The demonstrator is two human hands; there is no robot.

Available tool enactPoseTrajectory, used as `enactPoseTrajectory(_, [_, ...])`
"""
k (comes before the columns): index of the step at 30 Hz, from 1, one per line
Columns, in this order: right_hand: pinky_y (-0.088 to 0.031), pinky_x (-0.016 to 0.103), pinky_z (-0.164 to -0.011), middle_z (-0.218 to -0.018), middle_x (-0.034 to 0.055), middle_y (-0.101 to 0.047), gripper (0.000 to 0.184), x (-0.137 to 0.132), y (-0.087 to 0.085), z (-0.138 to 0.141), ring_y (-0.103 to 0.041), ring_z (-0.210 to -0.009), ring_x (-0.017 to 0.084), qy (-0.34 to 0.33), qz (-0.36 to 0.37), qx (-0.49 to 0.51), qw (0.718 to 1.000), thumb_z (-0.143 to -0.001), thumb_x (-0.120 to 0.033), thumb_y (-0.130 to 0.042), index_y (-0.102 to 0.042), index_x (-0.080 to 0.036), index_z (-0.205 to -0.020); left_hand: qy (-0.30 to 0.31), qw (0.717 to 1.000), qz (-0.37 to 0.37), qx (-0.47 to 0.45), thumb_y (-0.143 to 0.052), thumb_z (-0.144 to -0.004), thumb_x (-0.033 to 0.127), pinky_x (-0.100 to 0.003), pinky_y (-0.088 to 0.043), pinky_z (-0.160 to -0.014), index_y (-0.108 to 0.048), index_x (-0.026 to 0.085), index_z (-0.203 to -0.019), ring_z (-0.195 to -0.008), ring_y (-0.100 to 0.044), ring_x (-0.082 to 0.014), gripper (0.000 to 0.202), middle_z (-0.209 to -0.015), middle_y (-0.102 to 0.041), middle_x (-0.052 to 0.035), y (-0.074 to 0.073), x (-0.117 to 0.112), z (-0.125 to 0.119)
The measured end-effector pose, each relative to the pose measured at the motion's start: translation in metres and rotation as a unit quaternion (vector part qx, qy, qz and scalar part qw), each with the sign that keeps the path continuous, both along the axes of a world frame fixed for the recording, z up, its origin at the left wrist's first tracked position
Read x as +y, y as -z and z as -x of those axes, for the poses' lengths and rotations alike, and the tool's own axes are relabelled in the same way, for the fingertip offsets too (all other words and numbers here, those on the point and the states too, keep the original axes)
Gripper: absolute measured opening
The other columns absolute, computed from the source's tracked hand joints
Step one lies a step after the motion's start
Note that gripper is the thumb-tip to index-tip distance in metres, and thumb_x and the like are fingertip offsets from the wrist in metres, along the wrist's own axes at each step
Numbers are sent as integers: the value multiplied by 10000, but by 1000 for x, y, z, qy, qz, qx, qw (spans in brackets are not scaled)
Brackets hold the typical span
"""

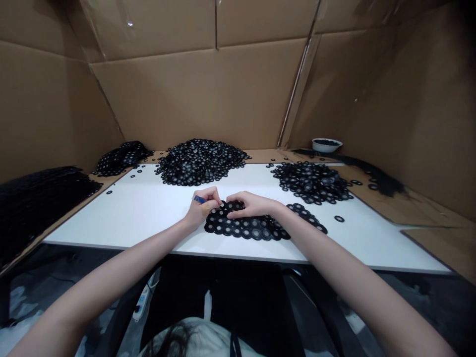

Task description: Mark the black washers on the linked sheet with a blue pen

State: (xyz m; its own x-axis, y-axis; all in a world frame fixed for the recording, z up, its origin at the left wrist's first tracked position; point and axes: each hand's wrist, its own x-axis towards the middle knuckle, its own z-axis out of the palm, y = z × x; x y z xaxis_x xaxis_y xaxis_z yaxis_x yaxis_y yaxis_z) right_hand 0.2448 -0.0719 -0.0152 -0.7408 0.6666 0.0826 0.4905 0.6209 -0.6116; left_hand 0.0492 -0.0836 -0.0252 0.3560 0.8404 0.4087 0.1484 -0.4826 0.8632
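Observation:
A flat sheet of joined black rings with pale centres (247, 229) lies on the white board near its front edge. At the sheet's upper left corner, my left hand (201, 210) is closed around a slim blue-handled tool (200, 199) held like a pen; its tip is hidden by the fingers. Curved over the top of the sheet, my right hand (253, 204) rests on it, with the thumb spread from the fingers. My right forearm crosses above the sheet and hides part of it.
Piles of loose black rings stand at the back middle (199, 161) and right (312, 181) of the white board (130, 218). A white bowl (326, 145), a dark ring bundle (124, 156) and black strands (40, 198) lie around it. Cardboard walls (201, 94) enclose the workspace.

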Motion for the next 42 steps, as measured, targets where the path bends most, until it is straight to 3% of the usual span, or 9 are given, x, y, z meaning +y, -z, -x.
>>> enactPoseTrajectory(6, [-394, 272, -680, -835, 13, -598, 325, 4, 6, -1, -502, -734, 163, -3, 12, 29, 1000, -749, -452, -620, -603, -162, -893, 56, 995, -48, 65, -509, -678, 149, -236, -352, -586, -589, 136, -607, -577, -468, -109, 108, -558, -553, 17, 2, -3, -1])
enactPoseTrajectory(27, [-402, 271, -689, -840, 10, -601, 245, 4, 9, 0, -516, -740, 164, -14, 13, 44, 999, -761, -387, -622, -563, -167, -849, 59, 989, -84, 107, -508, -741, 184, -231, -369, -617, -608, 145, -678, -620, -508, -120, 124, -625, -589, 12, 5, 1, 0])
enactPoseTrajectory(42, [-434, 284, -765, -890, 8, -635, 170, 1, 6, 2, -560, -805, 175, -36, 34, 80, 996, -746, -298, -634, -609, -171, -856, 113, 981, -88, 129, -475, -772, 222, -225, -375, -597, -616, 136, -642, -588, -490, -116, 210, -610, -577, -1, 2, -2, -2])
